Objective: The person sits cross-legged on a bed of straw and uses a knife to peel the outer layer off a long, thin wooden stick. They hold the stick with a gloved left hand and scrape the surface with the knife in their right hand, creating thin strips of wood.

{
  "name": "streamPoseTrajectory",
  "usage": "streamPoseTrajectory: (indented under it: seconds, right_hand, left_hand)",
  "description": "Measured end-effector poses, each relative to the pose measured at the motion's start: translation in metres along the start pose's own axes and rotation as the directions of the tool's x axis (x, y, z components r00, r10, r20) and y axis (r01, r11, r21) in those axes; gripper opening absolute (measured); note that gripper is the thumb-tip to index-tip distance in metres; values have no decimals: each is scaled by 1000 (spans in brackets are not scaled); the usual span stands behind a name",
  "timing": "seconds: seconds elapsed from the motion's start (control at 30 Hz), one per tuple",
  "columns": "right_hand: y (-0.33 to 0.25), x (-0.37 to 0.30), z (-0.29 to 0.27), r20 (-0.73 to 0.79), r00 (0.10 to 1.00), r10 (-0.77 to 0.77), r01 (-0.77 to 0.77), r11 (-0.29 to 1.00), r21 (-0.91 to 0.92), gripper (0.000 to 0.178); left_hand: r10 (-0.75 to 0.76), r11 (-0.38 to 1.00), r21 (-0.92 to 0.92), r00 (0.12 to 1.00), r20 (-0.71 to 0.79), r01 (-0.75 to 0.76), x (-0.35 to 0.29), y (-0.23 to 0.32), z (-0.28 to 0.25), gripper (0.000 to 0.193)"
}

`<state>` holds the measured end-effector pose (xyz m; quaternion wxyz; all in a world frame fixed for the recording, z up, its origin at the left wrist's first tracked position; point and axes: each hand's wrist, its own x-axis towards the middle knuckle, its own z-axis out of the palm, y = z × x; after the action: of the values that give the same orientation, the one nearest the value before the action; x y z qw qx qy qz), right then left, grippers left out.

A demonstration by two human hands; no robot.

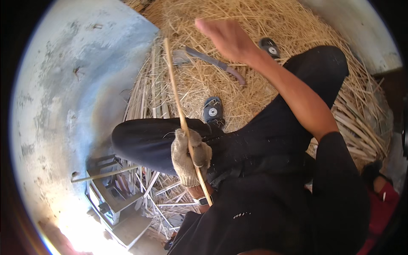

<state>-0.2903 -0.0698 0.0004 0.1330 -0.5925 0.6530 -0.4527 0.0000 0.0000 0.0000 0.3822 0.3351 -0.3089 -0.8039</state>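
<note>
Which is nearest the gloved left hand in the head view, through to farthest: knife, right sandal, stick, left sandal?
1. Stick: in the gloved left hand
2. Left sandal: just ahead
3. Knife: farther ahead
4. Right sandal: ahead, farthest right

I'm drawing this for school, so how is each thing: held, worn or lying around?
Long stick, gripped partway along
Left hand, gloved, closed around the stick
Right hand, bare, held out, blurred; grip unclear
Knife, lying unheld, blade bare
Straw, loose, scattered
Sandals, worn on the feet
</note>
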Motion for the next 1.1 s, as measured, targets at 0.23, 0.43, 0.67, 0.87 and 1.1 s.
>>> streamPoseTrajectory:
  seconds: [0.23, 0.43, 0.67, 0.87, 1.1]
  right_hand:
    - [-37, -33, 30, 235, 919, -318, 333, 942, -29, 65]
    - [-30, -29, 37, 171, 934, -314, 343, 923, -178, 65]
    - [-2, -18, 72, 49, 891, -452, 442, 835, -329, 67]
    - [76, 17, 26, -138, 980, 142, -180, 929, -323, 65]
    - [-15, -15, 27, 126, 940, -316, 312, 949, 51, 61]
  left_hand:
    - [10, 1000, -11, 1000, 24, -9, -10, 9, 10, 43]
    - [17, 998, 67, 994, -110, -9, -12, 7, 18, 43]
    - [-73, 997, -17, 995, -66, 72, 0, 5, 3, 42]
    - [-95, 995, 51, 989, 111, 89, -17, -2, 15, 42]
    - [-53, 987, -143, 987, 151, 75, -9, 8, 8, 44]
